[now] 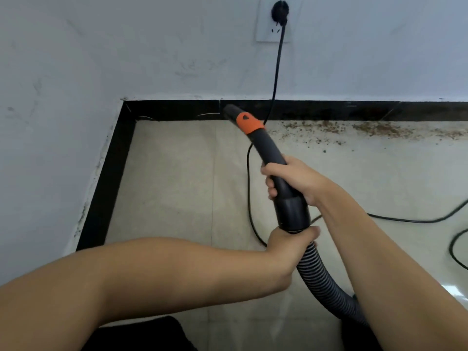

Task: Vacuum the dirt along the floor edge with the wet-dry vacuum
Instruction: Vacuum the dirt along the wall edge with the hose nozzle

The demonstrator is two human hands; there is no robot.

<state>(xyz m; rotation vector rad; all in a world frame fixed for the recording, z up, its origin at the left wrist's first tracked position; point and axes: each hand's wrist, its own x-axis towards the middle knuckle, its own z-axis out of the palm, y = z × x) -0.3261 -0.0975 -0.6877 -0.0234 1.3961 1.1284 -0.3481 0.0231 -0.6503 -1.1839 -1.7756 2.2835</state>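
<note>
Both hands gripping tight for aim: right hand wrapping the nozzle handle, left hand clamping the hose, w/ tip nearing the dirt to its right.

Both hands grip the vacuum wand, its nozzle near the dirt.

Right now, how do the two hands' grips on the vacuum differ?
The right hand grips the rigid black wand above the cuff, nearer the nozzle; the left hand holds lower, where the ribbed hose meets the cuff. The right arm comes in from the right, the left arm from the left. Both have fingers curled round the vacuum.
</note>
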